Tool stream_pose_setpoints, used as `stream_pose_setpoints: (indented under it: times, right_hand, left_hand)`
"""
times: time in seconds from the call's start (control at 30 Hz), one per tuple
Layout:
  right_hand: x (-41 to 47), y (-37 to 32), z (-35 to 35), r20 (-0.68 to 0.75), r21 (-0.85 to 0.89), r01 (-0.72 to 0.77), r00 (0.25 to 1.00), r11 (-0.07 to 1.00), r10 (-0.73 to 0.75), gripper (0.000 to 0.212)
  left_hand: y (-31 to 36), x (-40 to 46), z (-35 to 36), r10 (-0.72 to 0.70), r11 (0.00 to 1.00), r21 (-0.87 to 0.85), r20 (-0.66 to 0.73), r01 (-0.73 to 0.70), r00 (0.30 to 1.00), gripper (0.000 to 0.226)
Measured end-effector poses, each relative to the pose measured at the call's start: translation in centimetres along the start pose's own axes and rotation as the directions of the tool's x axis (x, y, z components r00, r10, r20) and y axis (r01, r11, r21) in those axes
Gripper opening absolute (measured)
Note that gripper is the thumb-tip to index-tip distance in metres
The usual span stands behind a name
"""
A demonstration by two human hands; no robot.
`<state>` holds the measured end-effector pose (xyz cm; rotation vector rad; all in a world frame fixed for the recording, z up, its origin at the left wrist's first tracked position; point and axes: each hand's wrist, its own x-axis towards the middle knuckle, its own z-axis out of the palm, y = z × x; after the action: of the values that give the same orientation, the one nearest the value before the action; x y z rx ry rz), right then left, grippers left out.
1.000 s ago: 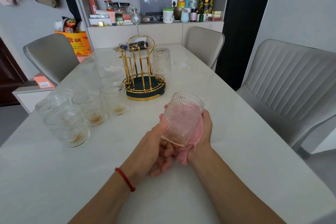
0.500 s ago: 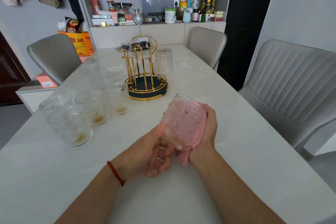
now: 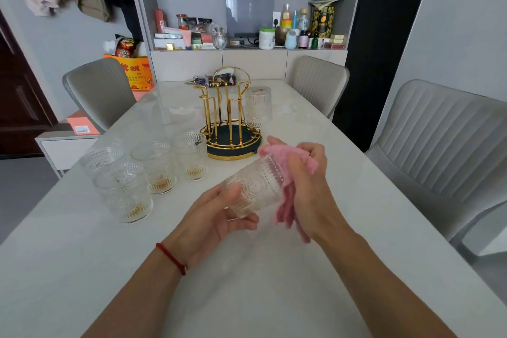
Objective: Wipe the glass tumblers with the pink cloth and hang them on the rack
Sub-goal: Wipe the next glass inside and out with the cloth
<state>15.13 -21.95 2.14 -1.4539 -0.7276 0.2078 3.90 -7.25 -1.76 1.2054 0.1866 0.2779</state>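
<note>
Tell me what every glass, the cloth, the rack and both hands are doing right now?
held tumbler: tilted, in the left hand
pink cloth: gripped by the right hand, against the tumbler's mouth
hung tumbler: upside down on the gold rack
four tumblers: upright on the table, residue inside

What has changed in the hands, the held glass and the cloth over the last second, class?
The held glass has tipped from nearly upright to lying over, mouth toward the right hand. The pink cloth has moved from behind the glass up to its rim. The left hand still holds the base. The rack, its one hung glass and the four waiting glasses stayed put.
</note>
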Motion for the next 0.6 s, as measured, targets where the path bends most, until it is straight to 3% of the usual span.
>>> stream_pose_setpoints:
  times: [0.07, 0.1, 0.2, 0.3, 0.37, 0.43, 0.5, 0.6]
  right_hand:
    - [-0.4, -0.9, -0.2, 0.048, -0.25, 0.069, 0.997, 0.966, -0.059, 0.064]
    - [-0.6, -1.2, -0.1, 0.067, -0.279, 0.068, 0.996, 0.958, -0.051, 0.059]
    - [-2.1, -1.7, -0.6, 0.116, -0.243, 0.052, 0.993, 0.969, -0.024, 0.042]
    - [-4.0, -2.2, -1.1, 0.333, -0.167, 0.076, 0.943, 0.983, -0.017, 0.029]
    - [-4.6, -2.0, -1.6, 0.512, -0.263, 0.159, 0.859, 0.952, -0.002, 0.025]
    - [-4.9, -1.6, -2.0, 0.632, -0.499, 0.439, 0.774, 0.747, -0.033, 0.032]
    - [-4.6, -1.3, -2.0, 0.712, -0.567, 0.626, 0.699, 0.535, -0.065, 0.054]
    - [-4.2, -1.1, -1.9, 0.742, -0.6, 0.673, 0.671, 0.432, -0.015, 0.078]
  left_hand:
    - [-0.2, 0.1, -0.1, -0.01, 0.999, -0.03, 0.016, 0.01, 1.0, 0.066]
    - [-0.2, 0.1, -0.1, -0.015, 0.999, -0.05, 0.019, 0.016, 1.0, 0.061]
    - [0.0, 0.0, 0.1, -0.027, 0.992, -0.125, 0.009, 0.028, 1.0, 0.05]
    - [0.7, 0.0, -0.2, -0.039, 0.98, -0.197, -0.051, 0.028, 0.998, 0.044]
    - [1.1, 0.0, -0.2, -0.047, 0.99, -0.138, -0.098, 0.034, 0.994, 0.046]
    - [1.3, -0.1, -0.2, -0.048, 0.999, -0.033, -0.155, 0.044, 0.987, 0.039]
    - [1.5, -0.4, 0.2, -0.053, 0.996, 0.063, -0.185, 0.065, 0.981, 0.047]
    - [1.7, -0.9, 1.0, -0.093, 0.988, 0.108, -0.161, 0.111, 0.983, 0.053]
